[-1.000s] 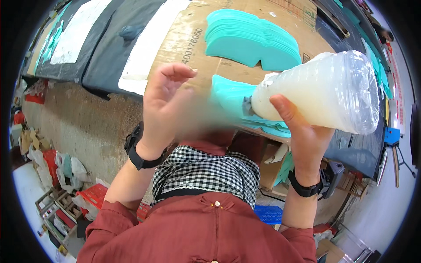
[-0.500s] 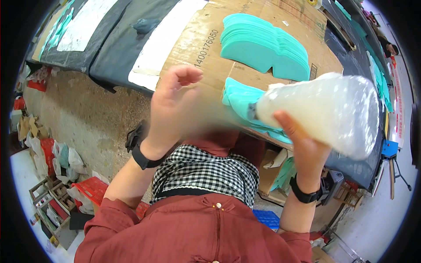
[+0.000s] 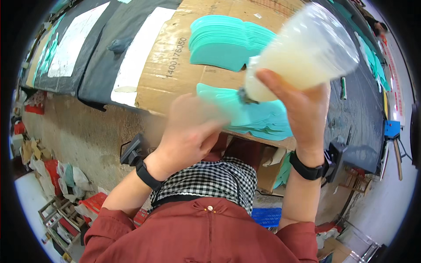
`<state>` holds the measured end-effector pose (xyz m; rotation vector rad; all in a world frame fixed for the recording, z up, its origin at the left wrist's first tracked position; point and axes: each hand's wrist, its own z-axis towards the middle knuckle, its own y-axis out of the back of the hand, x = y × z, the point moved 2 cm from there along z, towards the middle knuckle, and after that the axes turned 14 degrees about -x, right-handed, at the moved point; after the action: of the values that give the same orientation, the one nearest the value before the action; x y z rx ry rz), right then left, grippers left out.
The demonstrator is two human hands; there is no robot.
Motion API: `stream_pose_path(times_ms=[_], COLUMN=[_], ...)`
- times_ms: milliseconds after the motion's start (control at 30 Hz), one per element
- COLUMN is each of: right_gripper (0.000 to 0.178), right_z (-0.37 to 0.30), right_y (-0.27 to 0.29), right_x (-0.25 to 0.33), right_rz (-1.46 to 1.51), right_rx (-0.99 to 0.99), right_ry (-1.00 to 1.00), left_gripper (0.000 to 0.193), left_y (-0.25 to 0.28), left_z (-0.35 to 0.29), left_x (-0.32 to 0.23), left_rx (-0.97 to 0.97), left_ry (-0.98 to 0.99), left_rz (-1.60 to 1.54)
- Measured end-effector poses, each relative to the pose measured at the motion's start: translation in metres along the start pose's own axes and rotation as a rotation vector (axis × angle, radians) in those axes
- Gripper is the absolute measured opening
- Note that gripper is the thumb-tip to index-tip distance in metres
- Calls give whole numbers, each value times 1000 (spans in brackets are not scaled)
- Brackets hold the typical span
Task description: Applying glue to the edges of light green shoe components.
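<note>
My right hand (image 3: 298,96) is wrapped round a clear plastic bottle (image 3: 307,48) of milky liquid, tilted with its base up and its dark nozzle (image 3: 245,96) pointing down to the left. The nozzle is at a loose, fanned pile of thin teal sheets (image 3: 267,118) by the cardboard's near edge; I cannot tell whether it touches them. My left hand (image 3: 188,127) is at the left end of that pile, its fingers smeared by motion. Beyond lies a neat stack of teal cut shapes (image 3: 223,41), partly covered by the bottle at its right.
A large sheet of cardboard (image 3: 153,83) covers the dark tabletop (image 3: 364,118). White paper (image 3: 131,61) and a dark crumpled cloth (image 3: 118,46) lie to the left. Red crates (image 3: 94,202) and bags stand on the floor at lower left. A blue box on a stand (image 3: 391,129) is at the right.
The bottle has swung more upright, base raised, its nozzle lower against the teal pile. My left hand has moved down and right to the pile's left end. The whole view has shifted slightly.
</note>
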<state>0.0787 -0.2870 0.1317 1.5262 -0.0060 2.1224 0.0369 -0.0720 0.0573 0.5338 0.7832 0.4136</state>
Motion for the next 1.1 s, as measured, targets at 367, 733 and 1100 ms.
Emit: stream_pose_path(times_ms=[367,733,1100], right_gripper=[35,30,36], right_z=[55,15,-22], right_y=[91,85,164], right_x=[-56,-43,-83], right_rz=[-119,-39,133], right_rx=[-111,-177,-567], right_ry=[-128,-157,-248], left_gripper=[26,106,117], left_y=[2,-50,-102], left_z=[14,57,72], left_x=[-9,-35,-45], left_rx=[94,258,378], left_ry=[-38,48,-5], left_rz=[57,61,36])
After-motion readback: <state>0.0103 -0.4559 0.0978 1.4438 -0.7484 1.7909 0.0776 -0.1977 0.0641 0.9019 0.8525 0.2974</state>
